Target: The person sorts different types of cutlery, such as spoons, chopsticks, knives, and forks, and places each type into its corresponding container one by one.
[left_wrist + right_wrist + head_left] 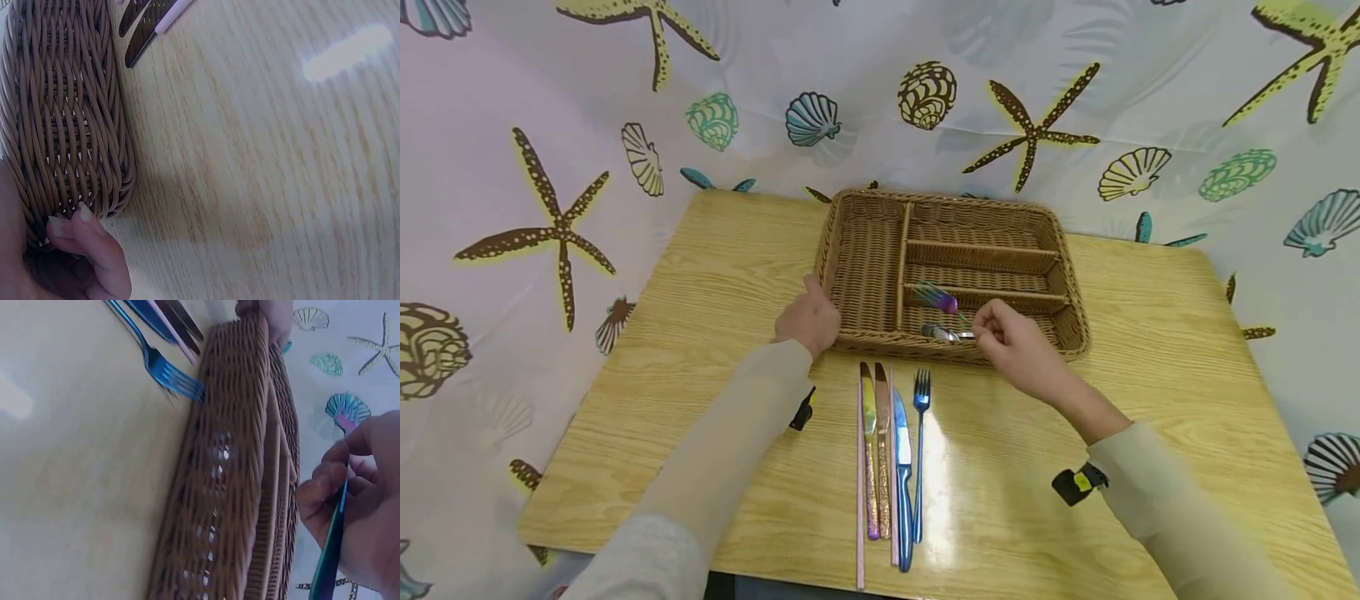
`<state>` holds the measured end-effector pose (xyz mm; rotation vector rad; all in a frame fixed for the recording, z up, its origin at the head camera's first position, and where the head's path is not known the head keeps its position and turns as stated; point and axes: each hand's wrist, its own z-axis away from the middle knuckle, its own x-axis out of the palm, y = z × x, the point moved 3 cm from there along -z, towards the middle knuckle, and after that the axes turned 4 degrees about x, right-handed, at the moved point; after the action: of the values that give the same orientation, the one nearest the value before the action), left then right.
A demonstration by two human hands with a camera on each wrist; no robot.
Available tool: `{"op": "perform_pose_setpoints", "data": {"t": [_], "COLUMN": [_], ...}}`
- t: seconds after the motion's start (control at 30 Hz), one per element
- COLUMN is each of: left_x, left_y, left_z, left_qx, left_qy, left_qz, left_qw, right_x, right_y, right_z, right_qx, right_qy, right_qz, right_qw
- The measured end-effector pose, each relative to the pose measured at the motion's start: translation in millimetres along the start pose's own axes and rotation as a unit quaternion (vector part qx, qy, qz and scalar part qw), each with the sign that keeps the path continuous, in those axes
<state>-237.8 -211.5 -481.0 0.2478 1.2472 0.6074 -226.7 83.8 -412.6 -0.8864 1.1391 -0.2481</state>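
Observation:
My right hand (1011, 346) pinches a rainbow-coloured fork (950, 305) over the front compartment of a wicker cutlery tray (953, 348). In the right wrist view the fork's blue-green handle (331, 556) runs along my palm, tines pointing away. Beneath it, shiny cutlery (940, 332) lies in that compartment, partly hidden by the front wall. My left hand (808, 319) grips the tray's front left corner; in the left wrist view its curled fingers (103, 250) touch the woven wall.
In front of the tray lie two pink sticks (861, 483), a yellow-bladed knife (869, 417), a copper-toned knife (883, 417), a blue knife (904, 450) and a blue fork (922, 400). The wooden table (1030, 500) meets a shell-patterned cloth (865, 50) behind.

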Motion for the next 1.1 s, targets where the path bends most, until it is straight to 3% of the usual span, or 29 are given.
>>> {"op": "perform_pose_setpoints", "data": {"t": [0.2, 0.47, 0.7, 0.97, 1.1], "left_x": [1.2, 0.8, 3.2, 2.2, 0.3], "left_y": [-0.4, -3.6, -4.4, -3.7, -3.4], "left_z": [-1.5, -3.0, -3.6, -1.1, -0.4], "left_qx": [0.001, -0.002, 0.002, 0.001, 0.002], "left_qy": [0.004, 0.015, 0.014, 0.021, 0.024], "left_qz": [0.004, 0.013, 0.009, 0.010, 0.009], "left_qw": [1.0000, 0.9998, 0.9999, 0.9997, 0.9997], "right_x": [-22.9, -32.5, -44.4, -53.2, -54.2], "right_y": [6.4, 10.8, 14.4, 13.8, 17.5], "right_z": [-28.0, -63.1, -94.0, -118.9, -127.8], "right_qx": [0.045, 0.048, 0.029, 0.003, -0.001], "right_qy": [0.027, 0.051, 0.071, 0.084, 0.098], "right_qz": [0.061, 0.181, 0.292, 0.396, 0.404], "right_qw": [0.9968, 0.9810, 0.9534, 0.9145, 0.9095]}}
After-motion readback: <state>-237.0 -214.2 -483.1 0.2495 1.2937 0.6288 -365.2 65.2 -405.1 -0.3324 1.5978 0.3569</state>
